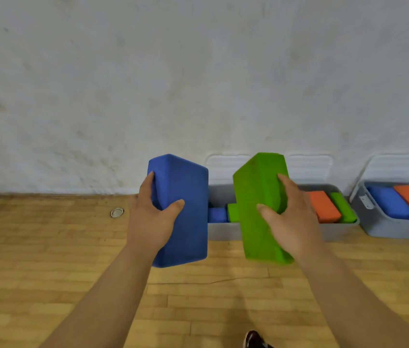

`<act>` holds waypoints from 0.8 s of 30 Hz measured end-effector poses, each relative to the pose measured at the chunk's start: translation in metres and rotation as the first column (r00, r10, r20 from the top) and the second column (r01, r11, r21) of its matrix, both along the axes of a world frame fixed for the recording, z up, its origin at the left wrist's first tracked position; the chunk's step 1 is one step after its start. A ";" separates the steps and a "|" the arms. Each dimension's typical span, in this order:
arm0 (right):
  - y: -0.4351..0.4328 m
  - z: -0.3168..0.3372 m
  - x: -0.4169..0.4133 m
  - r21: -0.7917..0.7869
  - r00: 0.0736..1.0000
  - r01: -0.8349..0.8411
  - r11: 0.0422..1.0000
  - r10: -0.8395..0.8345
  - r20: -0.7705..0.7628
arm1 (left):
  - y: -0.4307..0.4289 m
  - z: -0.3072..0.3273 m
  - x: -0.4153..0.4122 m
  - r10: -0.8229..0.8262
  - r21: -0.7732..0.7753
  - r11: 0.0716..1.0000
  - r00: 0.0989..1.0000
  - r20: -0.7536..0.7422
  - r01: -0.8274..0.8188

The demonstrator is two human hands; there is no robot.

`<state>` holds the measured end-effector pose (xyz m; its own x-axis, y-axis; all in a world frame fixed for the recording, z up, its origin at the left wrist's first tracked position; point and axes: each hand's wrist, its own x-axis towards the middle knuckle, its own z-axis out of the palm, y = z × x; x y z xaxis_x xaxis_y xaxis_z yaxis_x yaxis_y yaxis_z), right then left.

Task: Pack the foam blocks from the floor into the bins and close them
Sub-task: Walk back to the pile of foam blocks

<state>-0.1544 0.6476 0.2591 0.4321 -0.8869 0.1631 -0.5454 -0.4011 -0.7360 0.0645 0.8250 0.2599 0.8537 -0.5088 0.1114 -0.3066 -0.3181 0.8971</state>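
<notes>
My left hand [152,217] grips a blue foam block [186,222] held upright in the air, thumb on its front face. My right hand [287,217] grips a green foam block [253,204], also upright, beside the blue one. Behind them on the floor stands a grey bin [223,232] against the wall, holding blue, green and orange blocks [324,205]. Its lids [226,169] lean open against the wall. The two held blocks hide the middle of this bin.
A second grey bin [397,227] at the right holds blue and orange blocks, its lid [394,167] tilted up against the wall. A small round metal fitting [117,212] sits in the wooden floor at the left. A shoe tip [255,340] shows at the bottom edge.
</notes>
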 end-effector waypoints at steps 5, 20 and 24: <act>-0.117 -0.001 0.065 0.007 0.989 -0.130 0.991 0.130 -0.067 | -0.094 0.002 0.044 0.087 0.001 0.996 0.996 -0.026 -0.087; -0.377 -0.130 0.260 0.227 0.981 0.045 0.973 0.000 -0.193 | -0.375 -0.116 0.287 0.050 0.195 0.981 0.971 -0.234 -0.004; -0.430 -0.185 0.313 0.368 0.961 0.145 0.919 -0.042 -0.275 | -0.439 -0.170 0.355 0.033 0.322 0.944 0.952 -0.304 0.070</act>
<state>0.1585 0.2180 0.0745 0.3250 -0.8969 -0.2999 -0.7567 -0.0564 -0.6514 0.4196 0.3862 0.0903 0.8102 -0.4887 -0.3237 -0.0470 -0.6045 0.7952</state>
